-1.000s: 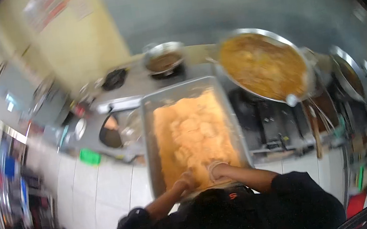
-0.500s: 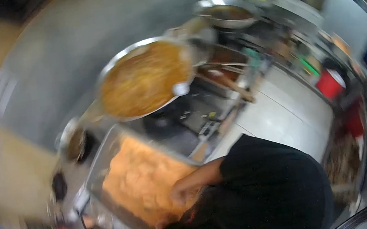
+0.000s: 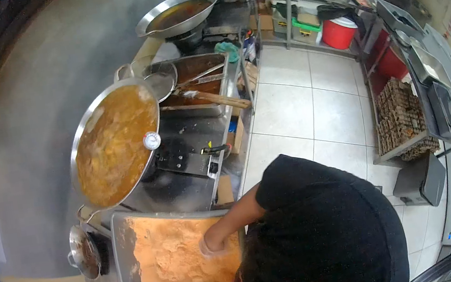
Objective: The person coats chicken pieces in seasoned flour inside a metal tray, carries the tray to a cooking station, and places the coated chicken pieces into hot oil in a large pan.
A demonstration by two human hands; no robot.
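We have the grey tub (image 3: 128,270) near the wide metal wok (image 3: 89,114), orange powder (image 3: 167,259) heaped in the tub, our right hand (image 3: 212,245) sunk into it (fingers buried, so we cannot tell whether apart or together; our left hand is hidden), and a round dial (image 3: 151,140) at the wok's edge.

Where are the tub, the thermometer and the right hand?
Tub (image 3: 126,259), head view: bare inner wall.
Thermometer (image 3: 151,140), head view: its round dial.
Right hand (image 3: 212,245), head view: part showing above the powder.
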